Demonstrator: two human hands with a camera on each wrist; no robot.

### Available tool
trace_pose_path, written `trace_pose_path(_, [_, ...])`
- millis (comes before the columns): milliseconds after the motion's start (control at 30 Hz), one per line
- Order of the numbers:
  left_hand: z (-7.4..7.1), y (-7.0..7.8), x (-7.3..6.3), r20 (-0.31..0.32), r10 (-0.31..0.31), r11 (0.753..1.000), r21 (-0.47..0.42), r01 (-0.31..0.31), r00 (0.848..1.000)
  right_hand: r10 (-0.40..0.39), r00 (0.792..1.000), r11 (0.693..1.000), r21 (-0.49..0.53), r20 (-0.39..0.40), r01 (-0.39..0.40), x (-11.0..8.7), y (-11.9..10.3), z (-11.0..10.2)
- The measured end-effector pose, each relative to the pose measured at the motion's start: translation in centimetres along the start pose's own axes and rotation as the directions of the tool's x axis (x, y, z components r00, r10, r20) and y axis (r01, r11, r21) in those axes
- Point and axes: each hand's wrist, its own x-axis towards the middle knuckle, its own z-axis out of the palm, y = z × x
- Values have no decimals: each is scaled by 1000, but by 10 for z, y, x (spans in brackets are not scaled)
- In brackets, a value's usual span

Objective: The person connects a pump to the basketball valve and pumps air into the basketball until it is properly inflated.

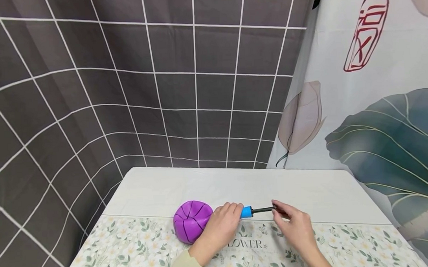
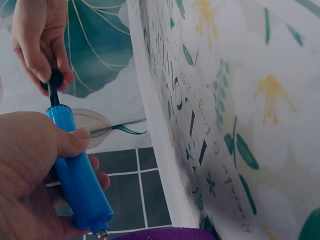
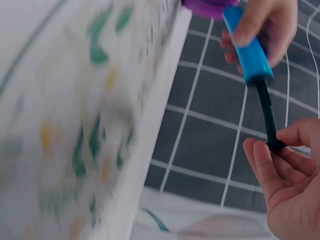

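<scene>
A purple ball (image 1: pixel 192 220) with black lines lies dented on the table, just left of my left hand (image 1: pixel 220 225). That hand grips the blue barrel of a hand pump (image 2: pixel 82 185), fingers curled round it. From the barrel's end a black rod (image 1: pixel 262 210) sticks out to the right. My right hand (image 3: pixel 292 175) pinches the black knob at the rod's end between thumb and fingers. In the left wrist view a metal tip (image 2: pixel 102 233) shows at the pump's other end, close to the purple ball (image 2: pixel 165 234); whether it enters the ball is hidden.
The white table (image 1: pixel 237 183) carries a floral cloth strip (image 1: pixel 133 242) with printed lettering. Behind and to the left hangs a dark curtain (image 1: pixel 173 91) with a white grid. A white curtain (image 1: pixel 341 117) with leaf prints hangs at the right.
</scene>
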Motion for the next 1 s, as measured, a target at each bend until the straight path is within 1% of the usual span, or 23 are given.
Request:
trace_pose_path(200, [-1, -1, 1, -3, -7, 1000, -10, 7, 1000, 28, 998, 998, -51, -64, -31, 6, 14, -25])
trace_pose_path(300, [-1, -1, 1, -4, -7, 1000, -17, 7, 1000, 35, 996, 997, -61, -85, -41, 7, 18, -31])
trace_pose_path(367, [-1, -1, 1, -5, -7, 1000, -20, 7, 1000, 40, 995, 998, -54, -88, -44, 7, 18, -31])
trace_pose_path(533, [-1, -2, 1, -18, -20, 1000, -22, 20, 1000, 51, 995, 998, -38, -83, -54, 6, 12, -23])
trace_pose_path(633, [-2, -2, 1, -19, -28, 999, -29, 27, 999, 49, 997, 998, -27, -66, -51, 4, 7, -14])
trace_pose_path(833, [-2, 1, 3, 4, -29, 999, -30, 29, 1000, 30, 1000, 1000, -8, 4, -30, 0, -6, 5])
trace_pose_path(1000, [-1, 3, 3, 9, -17, 1000, -2, 17, 1000, 3, 997, 1000, 3, 74, -3, -3, -16, 20])
